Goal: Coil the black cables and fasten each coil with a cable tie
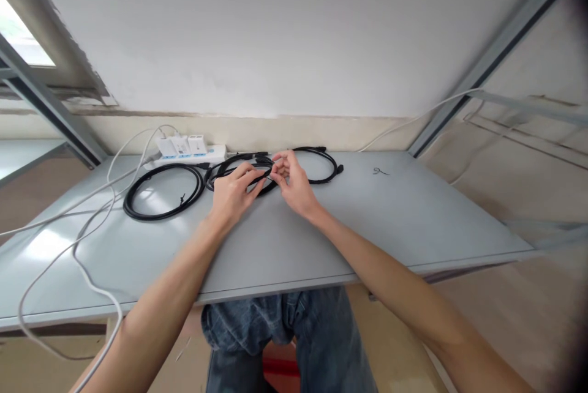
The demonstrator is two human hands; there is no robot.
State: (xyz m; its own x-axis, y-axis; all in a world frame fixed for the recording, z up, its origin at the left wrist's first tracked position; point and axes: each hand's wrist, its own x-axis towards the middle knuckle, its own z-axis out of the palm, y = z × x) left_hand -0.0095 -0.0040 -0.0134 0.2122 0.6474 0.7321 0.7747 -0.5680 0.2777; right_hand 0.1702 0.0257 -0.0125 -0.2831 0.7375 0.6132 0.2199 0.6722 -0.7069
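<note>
Both hands meet at the middle coiled black cable near the far edge of the grey table. My left hand has its fingers curled and pinching the coil's near side. My right hand pinches the same coil close beside it, fingertips bent together. A larger black coiled cable lies to the left. Another black coil lies to the right, partly behind my right hand.
A white power strip with white chargers plugged in sits at the back left. White cords trail across the left of the table and over its front edge. A small black tie lies to the right. Metal frame struts rise on both sides.
</note>
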